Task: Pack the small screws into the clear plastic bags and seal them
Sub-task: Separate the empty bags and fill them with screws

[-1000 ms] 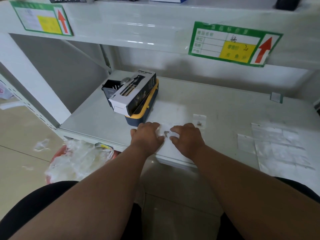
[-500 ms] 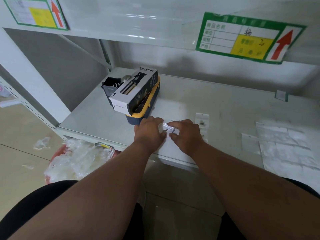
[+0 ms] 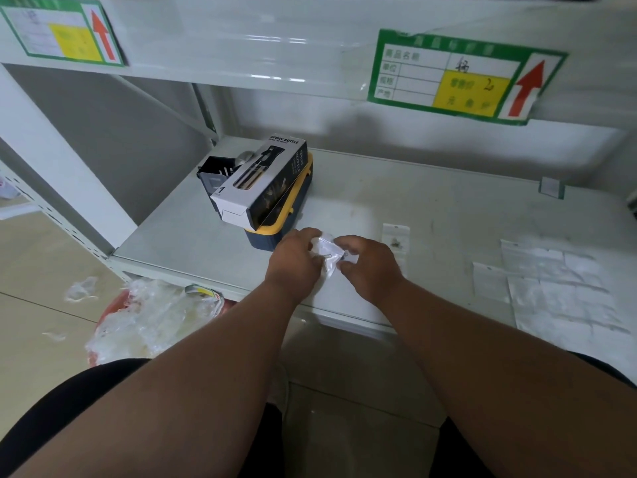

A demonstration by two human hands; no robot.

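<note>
A small clear plastic bag (image 3: 327, 255) with a few small metal screws inside is held just above the white shelf (image 3: 448, 229). My left hand (image 3: 296, 263) pinches its left side and my right hand (image 3: 370, 267) pinches its right side. A second clear bag with screws (image 3: 395, 240) lies flat on the shelf just right of my right hand. Several clear plastic bags (image 3: 551, 284) lie spread on the shelf at the right.
A white and black spray bottle box (image 3: 262, 186) rests on a blue and yellow case (image 3: 289, 219) behind my left hand, beside a black holder (image 3: 213, 172). A red bin of plastic scraps (image 3: 148, 315) stands on the floor below left. An upper shelf with green labels (image 3: 458, 75) hangs overhead.
The bag lay flat on the shelf under my fingers a second ago. Both hands have since picked it up and now hold it between them, slightly farther back.
</note>
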